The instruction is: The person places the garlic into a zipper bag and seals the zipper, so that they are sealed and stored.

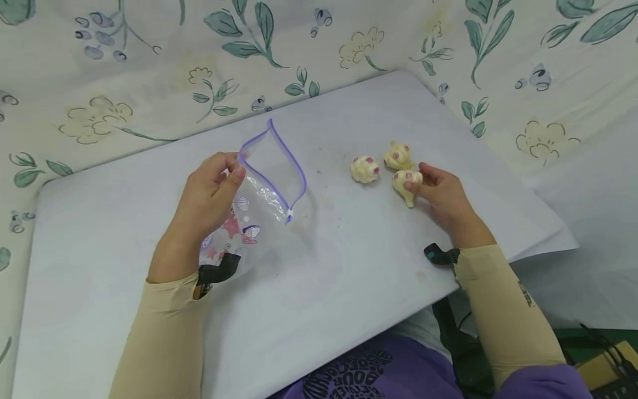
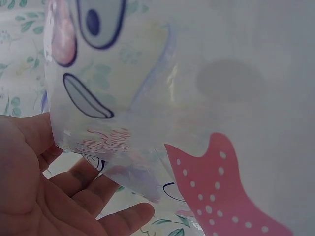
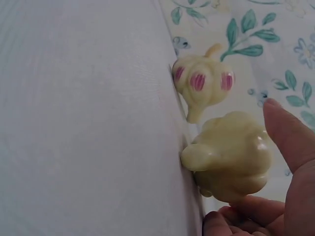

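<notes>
My left hand (image 1: 206, 197) holds a clear plastic bag (image 1: 264, 191) by its side edge, thumb against fingers. The bag's purple-rimmed mouth gapes, and pink starfish prints show on it. In the left wrist view the bag (image 2: 142, 113) stands beyond my left hand (image 2: 64, 182). Three pale garlic-like bulbs with reddish patches are on the table: one on the left (image 1: 364, 169), one at the back (image 1: 397, 155), and a nearer one (image 1: 405, 180) between the thumb and fingers of my right hand (image 1: 443, 199). The right wrist view shows this bulb (image 3: 231, 157) beside my right hand (image 3: 290, 182).
A white-covered table (image 1: 309, 277) lies under both hands, its near edge running up to the right. Leaf- and flower-patterned cloth (image 1: 299, 39) hangs behind it. At the lower right are dark cables and a tan box (image 1: 605, 366).
</notes>
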Action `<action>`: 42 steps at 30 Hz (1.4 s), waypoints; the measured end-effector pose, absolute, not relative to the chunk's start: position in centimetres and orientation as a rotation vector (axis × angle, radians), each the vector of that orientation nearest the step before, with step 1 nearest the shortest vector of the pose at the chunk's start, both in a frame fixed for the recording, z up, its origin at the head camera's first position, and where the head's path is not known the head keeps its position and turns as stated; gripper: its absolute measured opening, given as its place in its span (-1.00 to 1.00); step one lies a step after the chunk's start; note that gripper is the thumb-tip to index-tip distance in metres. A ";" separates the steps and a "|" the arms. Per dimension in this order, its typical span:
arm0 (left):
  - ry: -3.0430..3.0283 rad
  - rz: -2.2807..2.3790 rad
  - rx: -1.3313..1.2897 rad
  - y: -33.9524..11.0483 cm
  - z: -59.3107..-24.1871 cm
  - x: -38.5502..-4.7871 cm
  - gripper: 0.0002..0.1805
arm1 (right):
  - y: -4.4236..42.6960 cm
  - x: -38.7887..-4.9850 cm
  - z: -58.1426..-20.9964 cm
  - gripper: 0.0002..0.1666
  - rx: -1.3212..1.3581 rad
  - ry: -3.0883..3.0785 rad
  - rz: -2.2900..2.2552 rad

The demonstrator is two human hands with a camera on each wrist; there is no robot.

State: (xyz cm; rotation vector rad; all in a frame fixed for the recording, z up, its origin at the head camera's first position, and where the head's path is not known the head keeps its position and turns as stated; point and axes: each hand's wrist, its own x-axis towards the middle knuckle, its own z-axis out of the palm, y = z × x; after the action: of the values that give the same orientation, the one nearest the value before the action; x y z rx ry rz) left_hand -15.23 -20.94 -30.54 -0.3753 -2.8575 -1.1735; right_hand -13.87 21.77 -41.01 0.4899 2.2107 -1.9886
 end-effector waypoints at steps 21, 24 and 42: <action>-2.794 -1.195 -0.446 -21.2 -30.3 -15.0 -0.74 | 21.0 -13.6 -40.2 -0.23 0.500 2.324 -1.820; -2.778 -1.197 -0.465 -21.2 -30.3 -15.1 -0.75 | 20.8 -13.6 -40.0 -0.28 0.502 2.328 -1.844; -2.766 -1.199 -0.472 -21.4 -30.1 -15.1 -0.74 | 20.8 -13.6 -39.6 -0.25 0.540 2.348 -1.885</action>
State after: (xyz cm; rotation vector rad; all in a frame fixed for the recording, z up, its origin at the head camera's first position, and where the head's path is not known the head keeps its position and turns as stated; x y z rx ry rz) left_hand -15.07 -21.42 -30.14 -0.4717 -2.7664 -1.1992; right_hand -13.56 20.79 -39.58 0.5402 2.3484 -1.8851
